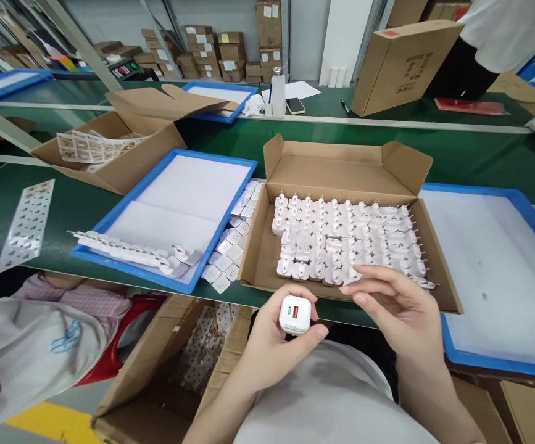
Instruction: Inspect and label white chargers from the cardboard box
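One charger (295, 314) gripped in left hand (271, 345), right hand (399, 314) empty by carton (329, 163). Probably check step imo; next likely needs steady hold.

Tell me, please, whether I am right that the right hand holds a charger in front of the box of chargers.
No: the head view shows the left hand, not the right hand, holding the charger in front of the box of chargers.

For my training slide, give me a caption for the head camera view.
Left hand holds a white two-port block, right hand nearby, before an open carton of white pieces.
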`<state>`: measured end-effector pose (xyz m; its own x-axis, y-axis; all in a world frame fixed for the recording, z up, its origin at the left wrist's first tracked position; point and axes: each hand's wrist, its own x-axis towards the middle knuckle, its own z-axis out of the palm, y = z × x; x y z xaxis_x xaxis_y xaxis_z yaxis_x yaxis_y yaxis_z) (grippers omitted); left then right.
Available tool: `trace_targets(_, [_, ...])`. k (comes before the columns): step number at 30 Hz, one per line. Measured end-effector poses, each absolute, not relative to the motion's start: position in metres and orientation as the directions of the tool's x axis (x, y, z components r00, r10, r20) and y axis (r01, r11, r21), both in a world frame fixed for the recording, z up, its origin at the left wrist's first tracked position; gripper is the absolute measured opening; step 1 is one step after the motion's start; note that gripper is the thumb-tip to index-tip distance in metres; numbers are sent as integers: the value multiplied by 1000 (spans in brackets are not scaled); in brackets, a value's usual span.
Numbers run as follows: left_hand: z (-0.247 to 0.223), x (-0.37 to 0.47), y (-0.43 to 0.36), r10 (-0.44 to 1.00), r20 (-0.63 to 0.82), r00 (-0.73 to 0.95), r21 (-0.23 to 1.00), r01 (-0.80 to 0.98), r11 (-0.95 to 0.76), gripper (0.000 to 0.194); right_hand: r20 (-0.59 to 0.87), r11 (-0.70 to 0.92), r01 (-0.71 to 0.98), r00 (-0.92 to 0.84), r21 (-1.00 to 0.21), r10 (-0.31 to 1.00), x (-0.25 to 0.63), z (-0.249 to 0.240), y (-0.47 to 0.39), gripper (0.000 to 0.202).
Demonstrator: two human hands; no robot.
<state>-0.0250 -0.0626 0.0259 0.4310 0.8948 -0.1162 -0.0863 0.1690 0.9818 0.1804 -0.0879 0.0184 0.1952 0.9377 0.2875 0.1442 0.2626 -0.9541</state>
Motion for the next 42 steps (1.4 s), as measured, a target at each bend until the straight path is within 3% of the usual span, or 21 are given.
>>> trace_targets(7, [21, -21, -68, 829, 41, 558, 927, -331, 176, 37, 438, 438, -11, -5, -899, 899, 176, 16, -93, 47])
trace_targets(12, [25, -22, -69, 819, 86, 567, 977, -208, 42, 45, 431, 428, -65, -51, -902, 901, 177, 14, -91, 53])
trace_targets(18, [27, -20, -66, 829, 233, 509, 970, -187, -158, 47, 490, 489, 223, -55, -843, 870, 183, 18, -87, 52])
trace_targets(22, [25, -22, -66, 831, 236, 504, 968, -201, -153, 46, 646, 624, 479, -143, -618, 750, 186, 23, -82, 35])
trace_targets(27, [24, -22, -66, 858, 204, 472, 973, -198, -123, 43, 793, 695, 618, -183, -367, 582, 185, 20, -85, 76])
trace_targets(30, [24, -22, -66, 861, 198, 469, 974, -190, -120, 46, 812, 714, 635, -229, -293, 537, 183, 18, -91, 53])
trace_targets(33, [24, -22, -65, 858, 193, 476, 977, -178, -121, 46, 804, 721, 633, -253, -283, 537, 184, 19, -91, 32])
trace_targets(36, [25, -22, -65, 865, 199, 461, 978, -146, -147, 44, 791, 715, 639, -266, -284, 551, 188, 25, -86, 24])
trace_targets(42, [26, -20, -68, 904, 140, 403, 989, -16, -146, 28, 768, 737, 465, -167, -491, 618, 184, 43, -90, 16])
